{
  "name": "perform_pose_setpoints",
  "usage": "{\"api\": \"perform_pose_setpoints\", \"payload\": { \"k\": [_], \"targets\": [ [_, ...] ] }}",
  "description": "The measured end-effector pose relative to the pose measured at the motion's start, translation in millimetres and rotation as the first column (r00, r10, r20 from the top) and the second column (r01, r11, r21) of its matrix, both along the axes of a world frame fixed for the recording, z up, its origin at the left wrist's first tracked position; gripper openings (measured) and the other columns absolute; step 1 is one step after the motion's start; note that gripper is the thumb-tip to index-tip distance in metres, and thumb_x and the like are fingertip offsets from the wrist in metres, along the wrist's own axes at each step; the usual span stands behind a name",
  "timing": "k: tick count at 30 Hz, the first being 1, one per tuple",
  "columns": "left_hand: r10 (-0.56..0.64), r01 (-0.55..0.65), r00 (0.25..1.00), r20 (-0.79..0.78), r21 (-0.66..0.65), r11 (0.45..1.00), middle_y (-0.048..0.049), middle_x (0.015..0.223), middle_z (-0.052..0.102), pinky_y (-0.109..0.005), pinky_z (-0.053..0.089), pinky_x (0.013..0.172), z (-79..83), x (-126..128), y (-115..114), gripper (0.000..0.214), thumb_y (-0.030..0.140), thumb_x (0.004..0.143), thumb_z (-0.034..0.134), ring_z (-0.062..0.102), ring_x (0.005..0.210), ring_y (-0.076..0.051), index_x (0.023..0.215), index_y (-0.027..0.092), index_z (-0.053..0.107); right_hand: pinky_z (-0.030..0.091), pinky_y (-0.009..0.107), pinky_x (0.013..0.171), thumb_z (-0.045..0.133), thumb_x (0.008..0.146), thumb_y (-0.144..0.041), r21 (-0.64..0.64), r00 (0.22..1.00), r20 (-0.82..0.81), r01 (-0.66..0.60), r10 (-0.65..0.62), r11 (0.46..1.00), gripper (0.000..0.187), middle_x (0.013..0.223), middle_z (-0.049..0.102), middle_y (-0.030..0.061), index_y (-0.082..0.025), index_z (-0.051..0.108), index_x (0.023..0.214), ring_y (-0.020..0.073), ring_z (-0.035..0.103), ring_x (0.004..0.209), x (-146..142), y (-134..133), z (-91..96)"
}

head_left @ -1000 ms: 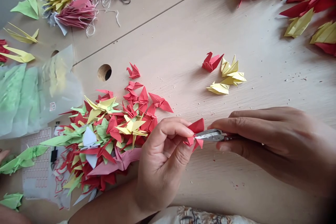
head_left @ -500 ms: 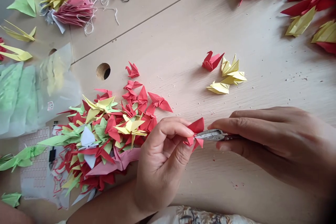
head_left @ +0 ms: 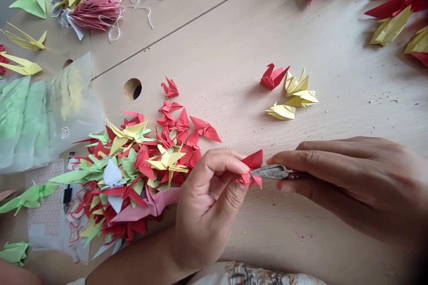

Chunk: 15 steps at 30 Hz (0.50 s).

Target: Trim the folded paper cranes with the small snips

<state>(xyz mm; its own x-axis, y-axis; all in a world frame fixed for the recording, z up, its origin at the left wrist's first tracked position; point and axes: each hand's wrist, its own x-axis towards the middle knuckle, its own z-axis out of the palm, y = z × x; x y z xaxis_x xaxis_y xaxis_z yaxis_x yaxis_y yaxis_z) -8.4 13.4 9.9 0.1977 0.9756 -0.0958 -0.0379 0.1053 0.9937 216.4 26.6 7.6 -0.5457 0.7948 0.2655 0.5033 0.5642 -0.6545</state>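
Note:
Between the thumb and fingers of my left hand (head_left: 214, 200) is a red paper crane (head_left: 253, 160), pinched at its body with its wings sticking out to the right. My right hand (head_left: 351, 182) grips a pair of small metal snips (head_left: 272, 172), thumb below and fingers above. The pointed blades look close together, and their tips touch the middle of the crane. My palm and fingers hide the handles. Left of my left hand lies a heap of red, yellow, green and pink paper cranes (head_left: 147, 164).
Beyond my hands stand a red crane (head_left: 273, 76) and several yellow ones (head_left: 302, 97). More red and yellow cranes (head_left: 389, 26) fill the far right corner. Strung paper bundles (head_left: 95, 9) with loose thread lie far left, near a translucent bag (head_left: 76, 111). A round hole (head_left: 132, 89) pierces the table.
Both hands, the crane and the snips have shifted very slightly right in the picture, as the whole view moved a little. The grip and the tips' contact look the same.

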Motion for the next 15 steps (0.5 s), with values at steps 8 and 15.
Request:
{"api": "perform_pose_setpoints", "payload": {
  "k": [8, 15],
  "targets": [
    [-0.001, 0.001, 1.0, -0.014, 0.007, 1.0, -0.0016, 0.102, 0.069, -0.019, 0.058, 0.088, 0.5, 0.8, 1.3, 0.017, 0.012, 0.096, 0.068, 0.067, 0.101, -0.012, 0.101, 0.028, 0.073, 0.045, 0.028, 0.054, 0.052, 0.106, -0.022, 0.006, 1.0, 0.005, 0.014, -0.014, 1.0, 0.013, 0.088, 0.076, 0.0033, -0.022, 0.058, 0.095, 0.0152, 0.07, 0.066, 0.7, -0.9, -1.2],
    [-0.002, 0.002, 1.0, -0.019, 0.001, 1.0, -0.0009, 0.103, 0.069, -0.019, 0.058, 0.09, 1.2, 0.7, 1.6, 0.016, 0.013, 0.096, 0.069, 0.068, 0.1, -0.011, 0.101, 0.028, 0.073, 0.043, 0.028, 0.053, 0.052, 0.106, -0.022, -0.028, 1.0, -0.004, 0.01, -0.01, 1.0, 0.012, 0.086, 0.074, 0.0025, -0.021, 0.061, 0.097, 0.014, 0.068, 0.064, 0.6, -1.3, -0.8]
  ]
}}
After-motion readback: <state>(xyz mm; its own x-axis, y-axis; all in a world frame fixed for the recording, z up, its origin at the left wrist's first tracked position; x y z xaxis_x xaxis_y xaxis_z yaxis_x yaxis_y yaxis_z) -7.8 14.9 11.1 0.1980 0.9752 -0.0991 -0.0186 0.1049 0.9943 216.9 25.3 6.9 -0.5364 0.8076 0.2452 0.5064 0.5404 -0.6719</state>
